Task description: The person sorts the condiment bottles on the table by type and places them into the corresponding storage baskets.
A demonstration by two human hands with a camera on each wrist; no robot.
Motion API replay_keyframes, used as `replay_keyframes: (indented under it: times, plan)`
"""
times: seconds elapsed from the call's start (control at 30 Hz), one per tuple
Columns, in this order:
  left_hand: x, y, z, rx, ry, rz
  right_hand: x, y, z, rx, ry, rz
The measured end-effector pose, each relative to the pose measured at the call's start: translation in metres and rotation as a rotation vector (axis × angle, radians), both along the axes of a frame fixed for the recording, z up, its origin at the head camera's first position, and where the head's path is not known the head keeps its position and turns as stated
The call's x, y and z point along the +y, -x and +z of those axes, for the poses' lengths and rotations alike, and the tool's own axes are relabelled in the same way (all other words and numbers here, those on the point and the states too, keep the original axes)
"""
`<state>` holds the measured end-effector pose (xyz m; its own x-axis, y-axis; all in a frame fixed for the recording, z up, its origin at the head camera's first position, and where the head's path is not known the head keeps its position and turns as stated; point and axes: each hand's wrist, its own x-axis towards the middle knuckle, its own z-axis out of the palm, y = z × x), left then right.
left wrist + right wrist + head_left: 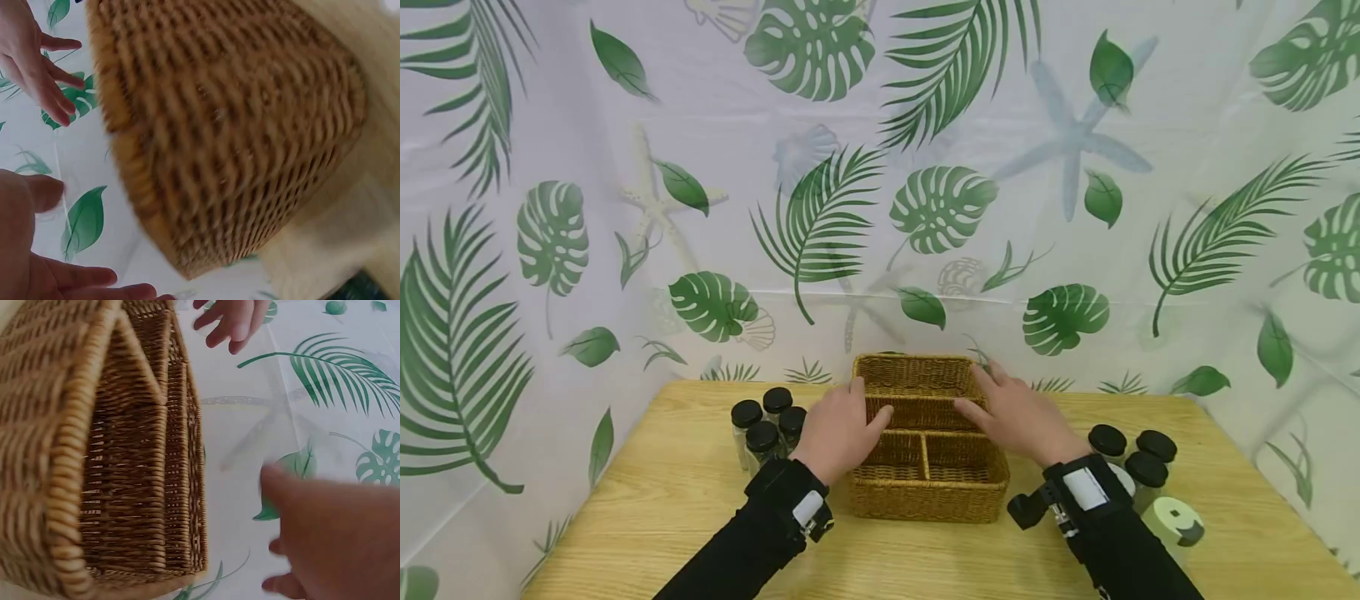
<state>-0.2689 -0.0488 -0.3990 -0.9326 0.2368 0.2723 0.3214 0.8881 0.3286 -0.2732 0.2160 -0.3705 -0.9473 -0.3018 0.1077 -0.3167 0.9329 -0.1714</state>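
Note:
A brown woven basket [928,497] with a divided front and a taller back section stands upright on the table. At its left side is my left hand [841,429], thumb spread from the fingers and nothing in its grasp. My right hand [1026,414] is over the basket's right side, also with loose, extended fingers. In the left wrist view the basket's woven wall [237,125] fills the middle, with the left hand [31,250] beside its rim. The right wrist view looks into the compartments [125,487], the blurred right hand [344,537] apart from the rim.
Several black-lidded glass jars [763,437] stand close by the left hand. More black-lidded jars [1147,469] are at the right, by the right forearm, along with a pale green-topped container [1168,518]. A leaf-print cloth [865,250] hangs behind the wooden table [662,500].

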Motion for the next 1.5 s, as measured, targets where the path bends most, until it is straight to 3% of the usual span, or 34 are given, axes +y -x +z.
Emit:
replay_keyframes:
  times: [0.23,0.47,0.7,0.9,1.07,1.3,1.5]
  plan:
    - [0.005,0.001,-0.018,0.004,-0.013,0.014,0.0,-0.002,-0.011,0.025,-0.036,-0.076]
    - [0.005,-0.001,-0.027,0.01,-0.023,0.034,-0.002,-0.006,-0.023,0.031,-0.038,-0.082]
    - [0.006,0.001,-0.038,0.061,0.031,0.041,-0.007,-0.006,-0.033,0.069,-0.09,-0.097]
    - [0.007,-0.001,-0.044,0.087,0.061,0.025,-0.009,-0.009,-0.048,0.084,-0.121,-0.122]
    - [0.006,-0.003,-0.05,0.127,0.072,-0.015,-0.009,-0.009,-0.063,0.104,-0.067,-0.153]
    - [0.005,-0.001,-0.05,0.063,0.028,-0.014,-0.008,-0.005,-0.07,0.091,0.008,-0.186]
    - [0.006,-0.003,-0.051,0.057,0.003,-0.012,-0.007,-0.009,-0.072,0.101,0.017,-0.184]
